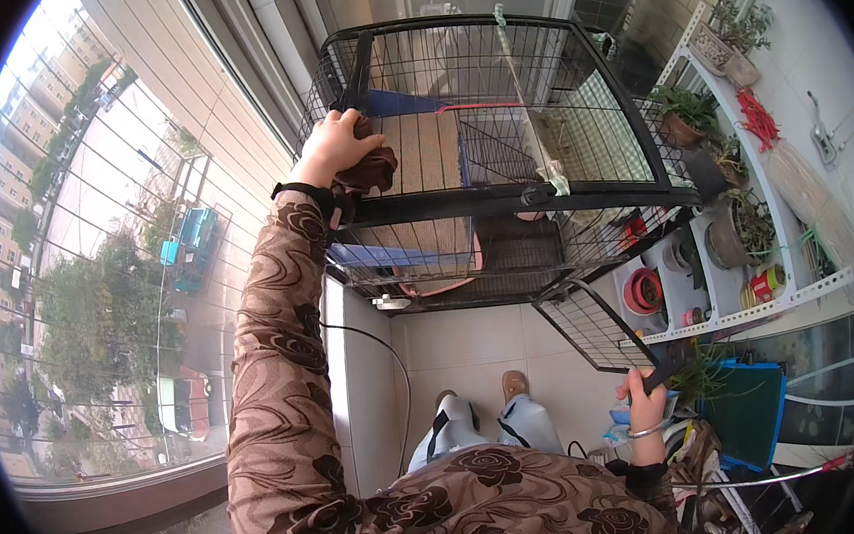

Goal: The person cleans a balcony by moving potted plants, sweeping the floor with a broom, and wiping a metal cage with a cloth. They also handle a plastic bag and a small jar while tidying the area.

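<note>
My left hand (pixel 338 144) rests at the top left of a black wire pet cage (pixel 512 200), closed around a bunched brown cloth (pixel 370 167) that lies against the bars. Low on the right, my right hand (pixel 642 401) grips a dark handle (pixel 665 375); what it belongs to is unclear. The swung-out wire cage door (pixel 589 323) reaches close to that hand. Inside the cage are a tan mat-like panel (pixel 425 150), blue edging and a green checked cloth (pixel 608 128). A pale cord (pixel 513 72) is tied across the top.
A white metal shelf (pixel 758 316) with potted plants stands at the right. Below it are a dark green board with a blue edge (pixel 747 411) and piled items. A barred window (pixel 110 254) fills the left side. A black cable (pixel 405 374) runs down near my legs over the tiled floor (pixel 463 347).
</note>
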Action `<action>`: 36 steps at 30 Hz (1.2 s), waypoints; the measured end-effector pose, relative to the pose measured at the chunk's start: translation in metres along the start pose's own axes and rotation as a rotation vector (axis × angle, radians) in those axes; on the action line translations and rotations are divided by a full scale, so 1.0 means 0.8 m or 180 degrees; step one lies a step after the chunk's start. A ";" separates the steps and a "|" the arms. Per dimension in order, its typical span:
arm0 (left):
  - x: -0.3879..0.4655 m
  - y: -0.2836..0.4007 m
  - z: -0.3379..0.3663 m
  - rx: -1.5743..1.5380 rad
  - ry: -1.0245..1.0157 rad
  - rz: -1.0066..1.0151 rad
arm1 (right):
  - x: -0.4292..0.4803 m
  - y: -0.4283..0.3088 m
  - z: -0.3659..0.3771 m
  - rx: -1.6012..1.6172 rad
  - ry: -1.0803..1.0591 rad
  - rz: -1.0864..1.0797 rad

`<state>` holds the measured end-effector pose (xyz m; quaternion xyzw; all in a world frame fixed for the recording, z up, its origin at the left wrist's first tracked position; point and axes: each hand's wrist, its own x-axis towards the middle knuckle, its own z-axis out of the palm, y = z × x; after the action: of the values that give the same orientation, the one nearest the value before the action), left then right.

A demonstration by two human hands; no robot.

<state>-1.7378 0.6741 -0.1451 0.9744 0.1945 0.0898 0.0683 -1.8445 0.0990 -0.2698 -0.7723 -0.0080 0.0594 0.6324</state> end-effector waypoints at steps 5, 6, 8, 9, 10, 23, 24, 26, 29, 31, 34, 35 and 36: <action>-0.039 -0.002 0.001 0.0239 -0.0463 0.0288 | -0.037 0.025 -0.017 0.0114 0.0450 0.0198; -0.060 -0.003 -0.004 -0.0051 -0.0482 0.0358 | -0.039 0.032 -0.024 0.0093 0.0464 0.0228; -0.104 -0.007 -0.022 -0.0268 -0.0774 0.0774 | -0.036 0.050 -0.045 -0.0260 0.0347 0.0329; -0.125 -0.009 -0.032 -0.0440 -0.1069 0.0791 | -0.029 0.060 -0.058 -0.0469 0.0261 0.0302; -0.146 -0.013 -0.043 -0.0847 -0.1536 0.0609 | -0.019 0.072 -0.071 -0.0745 0.0500 0.0218; -0.173 0.025 -0.010 0.0446 -0.0834 -0.1038 | 0.257 0.325 -0.205 -0.2613 0.0028 0.0620; -0.169 0.026 -0.008 0.0528 -0.0878 -0.1037 | 0.259 0.345 -0.202 -0.2466 -0.0131 0.0838; -0.165 0.028 -0.005 0.0950 -0.1061 -0.1031 | 0.255 0.374 -0.192 -0.2375 -0.0176 0.1339; -0.163 0.042 0.006 0.1197 -0.1323 -0.0977 | 0.230 0.396 -0.170 -0.2990 -0.0143 0.1345; -0.166 0.048 0.011 0.1213 -0.1294 -0.1006 | 0.217 0.393 -0.154 -0.3543 -0.0146 0.1409; -0.166 0.049 0.017 0.0954 -0.1112 -0.1062 | 0.196 0.373 -0.121 -0.3159 -0.0330 0.2214; -0.165 0.045 0.018 0.0868 -0.1129 -0.1082 | 0.187 0.364 -0.107 -0.3312 -0.0461 0.2242; -0.165 0.041 0.020 0.0842 -0.1092 -0.1070 | 0.172 0.356 -0.091 -0.3348 -0.0493 0.2253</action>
<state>-1.8425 0.5905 -0.1749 0.9298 0.3491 -0.1154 -0.0137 -1.7186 -0.0172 -0.5455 -0.9289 0.1738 0.3086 0.1085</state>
